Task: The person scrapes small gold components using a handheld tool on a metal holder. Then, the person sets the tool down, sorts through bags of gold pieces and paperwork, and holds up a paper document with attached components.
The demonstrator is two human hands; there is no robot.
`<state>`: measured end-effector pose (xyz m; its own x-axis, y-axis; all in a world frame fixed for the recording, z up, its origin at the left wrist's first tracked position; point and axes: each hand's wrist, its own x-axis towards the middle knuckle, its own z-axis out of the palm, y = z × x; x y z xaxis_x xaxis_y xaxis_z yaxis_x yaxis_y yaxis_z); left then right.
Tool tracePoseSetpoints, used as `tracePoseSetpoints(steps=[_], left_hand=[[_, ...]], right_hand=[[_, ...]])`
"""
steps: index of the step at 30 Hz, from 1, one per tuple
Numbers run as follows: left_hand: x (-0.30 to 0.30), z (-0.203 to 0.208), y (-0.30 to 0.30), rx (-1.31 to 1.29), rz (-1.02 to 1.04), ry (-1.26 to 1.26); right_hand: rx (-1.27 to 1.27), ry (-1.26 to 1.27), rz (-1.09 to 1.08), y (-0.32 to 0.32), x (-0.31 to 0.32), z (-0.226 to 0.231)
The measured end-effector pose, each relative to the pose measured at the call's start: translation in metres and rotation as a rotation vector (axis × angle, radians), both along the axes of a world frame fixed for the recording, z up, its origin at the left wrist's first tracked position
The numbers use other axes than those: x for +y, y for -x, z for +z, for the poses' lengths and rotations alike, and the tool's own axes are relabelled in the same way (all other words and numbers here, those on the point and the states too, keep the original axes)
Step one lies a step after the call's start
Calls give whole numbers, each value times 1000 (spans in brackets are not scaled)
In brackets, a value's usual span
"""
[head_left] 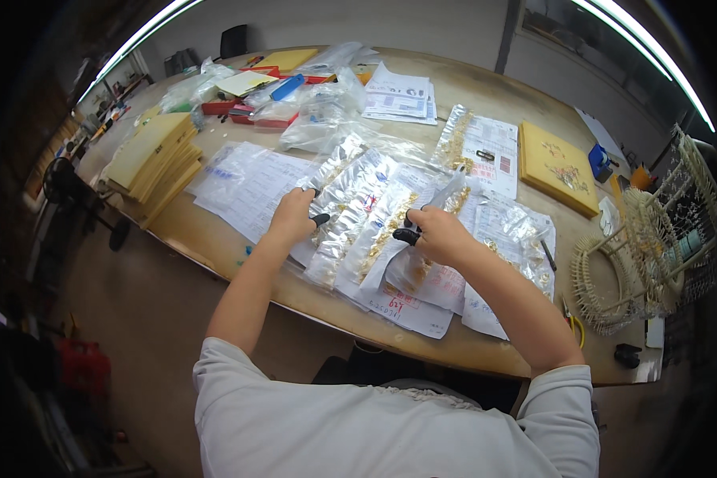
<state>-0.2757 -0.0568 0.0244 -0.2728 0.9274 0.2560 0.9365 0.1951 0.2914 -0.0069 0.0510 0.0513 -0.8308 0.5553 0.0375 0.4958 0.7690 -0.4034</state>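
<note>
on wooden table (239, 239): left hand (292, 217) closed, pinching edge of clear plastic bag (350, 203); right hand (438, 235) closed, gripping second clear bag (442, 193); paper sheets (251, 183) beneath.

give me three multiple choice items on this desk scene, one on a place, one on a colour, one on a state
1. Where is the stack of tan boards?
A. the table's left edge
B. the floor
C. on the wire rack

2. What colour is the flat board at right?
A. blue
B. yellow
C. black

3. What is the right hand doing?
A. resting flat, empty
B. hanging off the table
C. gripping a clear plastic bag

Answers: 1 A, it lies by the left edge. 2 B, its top is yellow. 3 C, the fingers close on the bag.
</note>
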Motion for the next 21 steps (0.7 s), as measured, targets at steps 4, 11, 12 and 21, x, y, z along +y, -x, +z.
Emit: tracePoseSetpoints(steps=[4,11,12,21], left_hand=[[-1,-3,5,-34,-74,6],[8,9,12,-213,50,76],[10,9,14,-262,97,77],[23,-9,48,-303,98,105]], right_hand=[[137,-69,24,9,-3,-6],[107,33,-49,11,-9,-6],[207,69,-114,10,-14,-8],[675,181,-311,-1,-35,-39]])
